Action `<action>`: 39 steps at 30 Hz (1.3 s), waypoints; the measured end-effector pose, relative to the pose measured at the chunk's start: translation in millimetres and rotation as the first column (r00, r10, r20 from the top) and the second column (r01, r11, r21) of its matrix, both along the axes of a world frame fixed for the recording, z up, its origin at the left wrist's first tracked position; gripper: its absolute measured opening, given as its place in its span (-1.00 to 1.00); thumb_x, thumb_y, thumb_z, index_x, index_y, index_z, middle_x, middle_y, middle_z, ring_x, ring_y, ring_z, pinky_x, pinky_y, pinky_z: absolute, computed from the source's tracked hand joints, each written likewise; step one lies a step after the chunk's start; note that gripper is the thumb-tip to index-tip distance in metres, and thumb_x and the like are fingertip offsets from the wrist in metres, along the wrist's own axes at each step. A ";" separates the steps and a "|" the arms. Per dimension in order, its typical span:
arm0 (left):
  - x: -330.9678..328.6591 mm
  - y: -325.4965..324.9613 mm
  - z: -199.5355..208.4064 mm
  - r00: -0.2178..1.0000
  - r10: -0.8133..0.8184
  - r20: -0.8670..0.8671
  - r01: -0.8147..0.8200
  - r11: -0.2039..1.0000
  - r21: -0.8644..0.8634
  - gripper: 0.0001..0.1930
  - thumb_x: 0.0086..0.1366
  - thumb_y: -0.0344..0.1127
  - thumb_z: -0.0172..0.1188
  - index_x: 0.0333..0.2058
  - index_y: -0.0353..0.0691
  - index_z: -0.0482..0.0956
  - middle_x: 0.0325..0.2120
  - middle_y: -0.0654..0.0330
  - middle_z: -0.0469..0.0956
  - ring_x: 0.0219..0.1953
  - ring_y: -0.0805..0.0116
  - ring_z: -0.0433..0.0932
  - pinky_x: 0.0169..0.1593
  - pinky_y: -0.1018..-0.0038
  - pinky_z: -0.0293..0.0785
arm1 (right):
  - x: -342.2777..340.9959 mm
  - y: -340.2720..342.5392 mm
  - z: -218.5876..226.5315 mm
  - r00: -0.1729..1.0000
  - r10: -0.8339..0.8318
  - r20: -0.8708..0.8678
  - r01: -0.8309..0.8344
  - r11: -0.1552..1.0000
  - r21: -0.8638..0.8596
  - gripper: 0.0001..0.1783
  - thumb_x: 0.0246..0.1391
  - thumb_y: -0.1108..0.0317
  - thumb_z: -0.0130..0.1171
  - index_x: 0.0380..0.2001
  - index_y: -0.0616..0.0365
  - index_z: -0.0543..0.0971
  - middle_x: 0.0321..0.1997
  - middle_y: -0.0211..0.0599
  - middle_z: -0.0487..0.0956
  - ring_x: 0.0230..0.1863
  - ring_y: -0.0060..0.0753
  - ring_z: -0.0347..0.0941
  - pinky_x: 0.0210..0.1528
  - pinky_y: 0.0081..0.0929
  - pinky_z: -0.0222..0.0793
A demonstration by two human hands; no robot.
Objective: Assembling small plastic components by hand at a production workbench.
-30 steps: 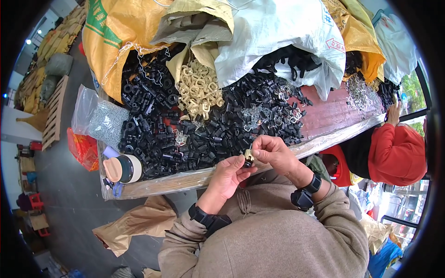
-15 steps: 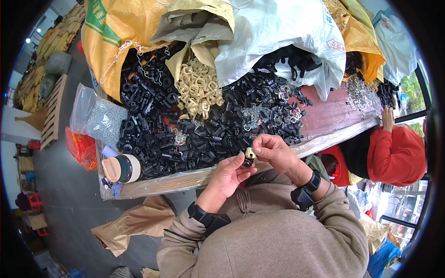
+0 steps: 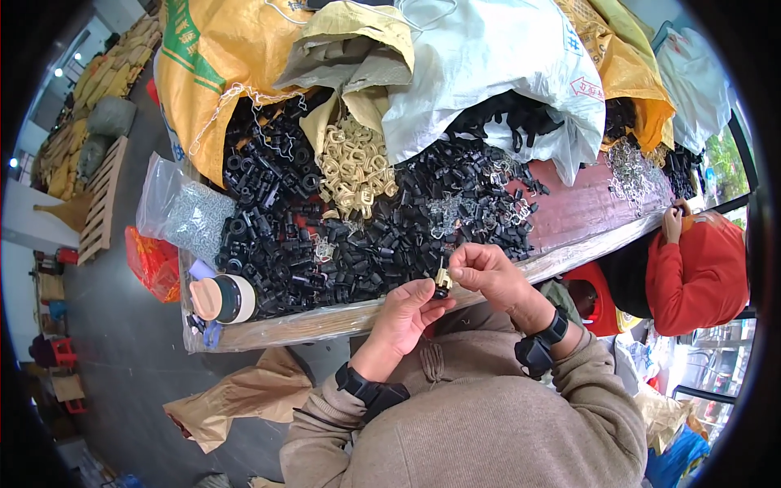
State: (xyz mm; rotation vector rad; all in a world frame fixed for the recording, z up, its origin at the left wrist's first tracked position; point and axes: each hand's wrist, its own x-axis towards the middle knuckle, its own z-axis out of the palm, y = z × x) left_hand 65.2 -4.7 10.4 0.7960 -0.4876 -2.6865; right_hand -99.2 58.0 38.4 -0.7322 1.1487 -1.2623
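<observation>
Just over the near edge of the worktable (image 3: 325,322), the person holds a small beige-and-black fitting (image 3: 442,285) between both hands, in front of the body. The left hand (image 3: 399,315) grips its dark lower end between thumb and fingers, palm partly turned up. The right hand (image 3: 488,278) pinches at the beige upper end with thumb and forefinger; whether a separate tiny piece sits between those fingertips is too small to tell. Each wrist carries a black strapped device (image 3: 537,354), and the person wears a brown sweater (image 3: 496,431).

Beyond the hands, a broad heap of black plastic parts (image 3: 358,260) covers much of the table, with silvery wire clips (image 3: 443,213) scattered over it. Beige ring-shaped parts (image 3: 355,171) spill from an open sack (image 3: 350,49), between an orange sack (image 3: 228,49) on the left and a white sack (image 3: 496,57) on the right. At the table's left end lie a clear plastic bag (image 3: 199,218) of small metal pieces and a lidded cup (image 3: 242,299). Farther right, past a stretch of reddish tabletop (image 3: 561,207), a co-worker in red (image 3: 704,276) sits beside the table. A brown paper sack (image 3: 240,394) lies on the floor.
</observation>
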 end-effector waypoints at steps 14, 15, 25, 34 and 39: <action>3.0 -4.9 -2.2 0.996 -0.043 -0.081 0.044 0.999 0.012 -0.74 0.08 -0.23 0.14 -0.32 -0.28 0.45 -0.42 0.14 0.52 -0.38 0.36 0.53 -0.37 0.64 0.47 | -3.9 -7.8 3.3 0.992 0.101 -0.069 -0.101 0.995 0.000 -0.86 -0.03 0.33 0.10 -0.50 0.16 0.42 -0.58 -0.65 0.34 -0.56 -0.84 0.14 -0.54 -0.82 0.04; 3.5 -6.1 -2.0 0.995 -0.049 -0.087 0.051 0.999 0.018 -0.73 0.08 -0.23 0.14 -0.31 -0.29 0.45 -0.42 0.14 0.52 -0.39 0.37 0.53 -0.37 0.64 0.48 | -3.8 -9.5 1.1 0.990 0.111 -0.086 -0.112 0.994 -0.013 -0.86 -0.03 0.33 0.10 -0.49 0.16 0.42 -0.58 -0.65 0.33 -0.57 -0.84 0.13 -0.55 -0.83 0.03; 6.2 -14.2 -3.6 0.998 -0.052 -0.043 0.051 0.998 -0.029 -0.76 0.12 -0.29 0.09 -0.28 -0.32 0.44 -0.41 0.11 0.51 -0.41 0.38 0.53 -0.38 0.65 0.48 | -18.3 -27.6 -11.9 0.784 -0.106 -0.612 0.046 0.992 -0.113 -0.77 -0.10 0.34 0.16 -0.40 0.17 0.35 -0.61 -0.55 0.35 -0.64 -0.71 0.24 -0.62 -0.65 0.16; 6.0 -10.5 -2.1 0.996 0.087 -0.021 -0.088 0.993 -0.072 -0.78 0.13 -0.35 0.06 -0.26 -0.34 0.43 -0.38 0.09 0.50 -0.42 0.41 0.52 -0.37 0.66 0.49 | -20.8 -56.3 -38.8 0.081 -0.160 -0.984 -0.064 0.984 -0.165 -0.73 -0.21 0.41 0.14 -0.38 0.18 0.34 -0.55 -0.20 0.38 -0.57 -0.19 0.36 -0.56 -0.42 0.26; 5.8 -8.5 -2.1 0.992 0.124 -0.002 -0.124 0.990 -0.070 -0.80 0.12 -0.39 0.07 -0.27 -0.32 0.43 -0.37 0.08 0.50 -0.42 0.42 0.52 -0.37 0.68 0.49 | -30.0 -50.9 -46.8 0.187 -0.252 -0.949 -0.107 0.956 -0.275 -0.77 -0.19 0.44 0.10 -0.39 0.19 0.35 -0.52 -0.20 0.41 -0.55 -0.16 0.36 -0.54 -0.40 0.27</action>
